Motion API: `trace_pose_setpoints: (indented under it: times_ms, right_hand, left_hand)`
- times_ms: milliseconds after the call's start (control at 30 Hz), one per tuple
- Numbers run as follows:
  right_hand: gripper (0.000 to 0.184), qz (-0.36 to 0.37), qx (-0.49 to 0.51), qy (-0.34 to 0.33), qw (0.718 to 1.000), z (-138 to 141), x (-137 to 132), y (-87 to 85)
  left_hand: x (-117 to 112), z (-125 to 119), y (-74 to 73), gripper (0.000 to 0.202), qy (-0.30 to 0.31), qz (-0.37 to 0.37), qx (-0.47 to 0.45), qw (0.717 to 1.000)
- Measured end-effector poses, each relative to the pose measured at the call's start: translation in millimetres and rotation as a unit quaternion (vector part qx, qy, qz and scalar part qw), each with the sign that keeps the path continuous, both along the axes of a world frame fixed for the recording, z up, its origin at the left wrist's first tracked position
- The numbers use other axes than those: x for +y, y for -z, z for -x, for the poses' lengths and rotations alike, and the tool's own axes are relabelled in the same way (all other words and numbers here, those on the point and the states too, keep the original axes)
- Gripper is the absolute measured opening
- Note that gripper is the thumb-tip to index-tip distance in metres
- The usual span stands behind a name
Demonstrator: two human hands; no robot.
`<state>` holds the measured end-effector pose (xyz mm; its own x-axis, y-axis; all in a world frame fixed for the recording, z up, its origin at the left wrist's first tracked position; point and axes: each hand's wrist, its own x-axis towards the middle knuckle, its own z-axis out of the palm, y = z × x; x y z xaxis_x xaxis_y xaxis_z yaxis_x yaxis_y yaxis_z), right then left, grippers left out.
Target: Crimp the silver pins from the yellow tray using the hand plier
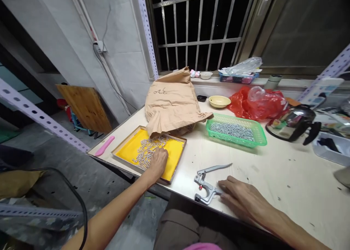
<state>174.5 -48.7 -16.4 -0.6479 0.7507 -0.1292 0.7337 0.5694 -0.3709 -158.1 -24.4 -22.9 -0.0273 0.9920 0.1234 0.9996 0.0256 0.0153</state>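
My left hand (159,161) reaches into a shallow tray with a yellow bottom (175,149), its fingers curled down among small silvery metal pins (144,152). What its fingertips pinch is hidden. Near the table's front edge lie grey metal snap pliers (207,191) with a C-shaped jaw, a spring and spread handles. Around the end of their lower handle is my right hand (244,197), its fingers loosely closed there and partly covering it. A large brown paper bag (172,100) overhangs the tray's back edge, its mouth above the pins.
A green plastic basket (258,138) of small metal pieces stands beyond the pliers. Further back are a yellow dish (219,102), red plastic bags (255,104) and a shiny kettle (296,122). A pink handle-like object (104,146) lies left of the tray.
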Motion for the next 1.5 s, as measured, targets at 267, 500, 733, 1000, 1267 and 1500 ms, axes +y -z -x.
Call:
trace_pose_setpoints:
  times_ms: [267,500,733,1000,1267,1500]
  right_hand:
    - [0.015,-0.024,-0.023,0.004,0.999,5.3,-3.1,5.3]
    - [0.011,-0.048,-0.024,-0.005,0.999,4.2,-1.0,4.5]
    - [0.018,-0.108,-0.050,-0.018,0.993,-0.2,6.9,16.1]
    - [0.017,-0.146,-0.056,-0.028,0.987,0.4,7.0,17.3]
    - [0.014,-0.133,-0.062,-0.026,0.989,-1.3,6.5,17.1]
    - [0.012,-0.079,-0.047,-0.022,0.996,-1.0,5.9,20.5]
  left_hand:
    - [-7.9,-2.6,-10.4,0.029,0.049,0.019,0.030,0.998]
    - [-15.9,8.4,-10.1,0.024,0.062,0.023,0.001,0.998]
    - [-35.1,-53.0,-34.8,0.026,-0.073,0.127,-0.487,0.861]
    - [-51.0,-110.4,-6.1,0.039,-0.153,0.257,-0.647,0.701]
    - [-42.8,-109.9,-4.7,0.037,-0.151,0.304,-0.582,0.739]
    - [-30.6,-109.5,-7.2,0.030,-0.120,0.380,-0.509,0.762]
